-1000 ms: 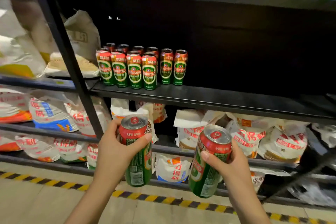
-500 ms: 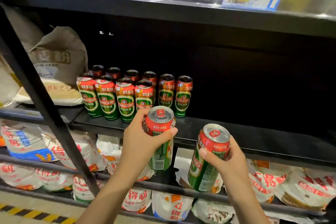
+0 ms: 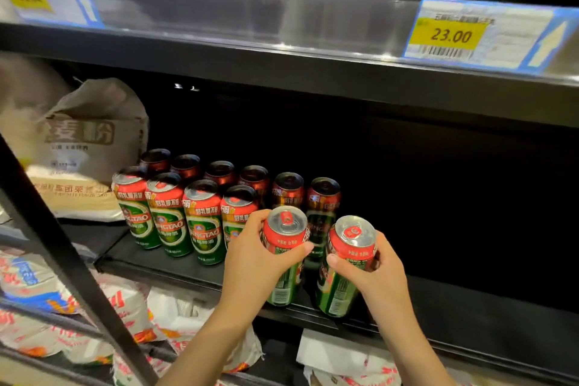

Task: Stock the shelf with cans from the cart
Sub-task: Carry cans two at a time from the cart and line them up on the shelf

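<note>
2 held cans point(image 3: 283, 255) at shelf edge point(image 3: 188, 273)

Dark store shelf point(image 3: 175, 263) holding rows of beer cans.
Red-and-green cans point(image 3: 175, 216) stand upright in two rows on the left part of the black shelf, touching side by side. A pale paper sack point(image 3: 91, 135) sits just left of them, beyond a slanting black post. The shelf's right side is dark.
</note>
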The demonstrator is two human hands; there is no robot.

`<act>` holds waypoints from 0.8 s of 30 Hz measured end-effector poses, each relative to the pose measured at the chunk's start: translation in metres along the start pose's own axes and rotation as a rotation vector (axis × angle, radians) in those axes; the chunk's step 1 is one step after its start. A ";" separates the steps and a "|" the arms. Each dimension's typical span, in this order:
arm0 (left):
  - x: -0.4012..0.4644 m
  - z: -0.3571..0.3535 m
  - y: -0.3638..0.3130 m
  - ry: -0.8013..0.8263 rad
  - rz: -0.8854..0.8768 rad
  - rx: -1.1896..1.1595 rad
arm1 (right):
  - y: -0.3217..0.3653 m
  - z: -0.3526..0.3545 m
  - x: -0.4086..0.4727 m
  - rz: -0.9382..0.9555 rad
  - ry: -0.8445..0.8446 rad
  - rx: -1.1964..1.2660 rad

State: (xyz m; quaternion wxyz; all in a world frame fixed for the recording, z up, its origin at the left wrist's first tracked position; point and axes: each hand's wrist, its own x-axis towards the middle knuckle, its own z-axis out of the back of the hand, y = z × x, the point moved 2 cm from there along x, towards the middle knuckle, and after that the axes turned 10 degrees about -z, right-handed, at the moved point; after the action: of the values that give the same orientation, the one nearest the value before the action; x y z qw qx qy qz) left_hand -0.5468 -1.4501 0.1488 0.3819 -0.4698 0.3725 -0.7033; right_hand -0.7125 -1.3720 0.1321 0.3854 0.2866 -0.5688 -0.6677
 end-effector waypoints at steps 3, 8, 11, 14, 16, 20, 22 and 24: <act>0.007 -0.004 0.008 0.015 0.004 0.025 | -0.003 -0.003 0.006 -0.003 -0.006 0.009; 0.013 -0.007 0.018 0.034 -0.001 0.043 | -0.009 -0.006 0.014 -0.032 -0.025 0.016; 0.016 -0.008 0.024 0.047 0.003 0.045 | -0.012 -0.010 0.019 -0.051 -0.031 0.015; 0.019 -0.009 0.030 0.060 0.020 0.034 | -0.014 -0.015 0.023 -0.070 -0.029 0.017; 0.022 -0.009 0.032 0.065 0.025 0.024 | -0.017 -0.017 0.026 -0.080 -0.036 0.018; 0.026 -0.009 0.037 0.082 0.022 -0.003 | -0.021 -0.020 0.028 -0.078 -0.053 0.003; 0.027 -0.010 0.040 0.092 0.026 -0.014 | -0.023 -0.022 0.028 -0.082 -0.050 -0.006; 0.027 -0.011 0.043 0.101 0.034 -0.023 | -0.025 -0.023 0.028 -0.089 -0.048 -0.009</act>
State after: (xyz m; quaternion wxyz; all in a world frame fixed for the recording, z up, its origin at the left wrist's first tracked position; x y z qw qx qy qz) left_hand -0.5560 -1.4908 0.1180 0.3689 -0.4316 0.4074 -0.7153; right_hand -0.7128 -1.4066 0.1051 0.3427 0.2937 -0.5617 -0.6934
